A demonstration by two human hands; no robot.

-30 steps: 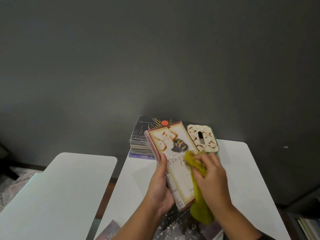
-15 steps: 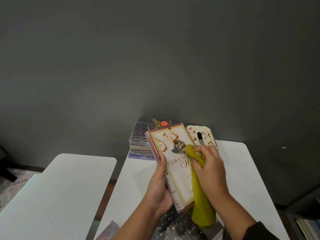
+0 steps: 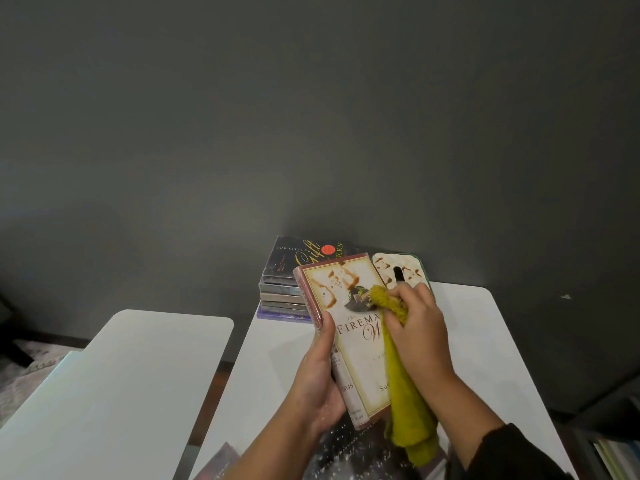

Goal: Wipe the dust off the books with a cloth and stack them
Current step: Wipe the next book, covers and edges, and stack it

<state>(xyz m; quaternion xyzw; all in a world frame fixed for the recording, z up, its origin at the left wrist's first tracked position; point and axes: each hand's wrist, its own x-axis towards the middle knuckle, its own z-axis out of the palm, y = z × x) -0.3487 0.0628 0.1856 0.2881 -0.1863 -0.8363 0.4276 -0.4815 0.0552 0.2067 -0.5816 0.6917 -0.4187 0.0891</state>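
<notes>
With the left hand [image 3: 317, 379] gripping the cream-covered book [image 3: 349, 327] by its spine edge only and the right hand [image 3: 415, 327] clutching the yellow cloth [image 3: 405, 393] mid-frame, a hard wipe could twist the book loose onto the bench [image 3: 277, 358].

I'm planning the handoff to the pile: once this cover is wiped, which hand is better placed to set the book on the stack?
Probably the left hand: it already grips the book by its spine, and the stack lies just beyond it. The right hand is busy pressing the yellow cloth.
</notes>
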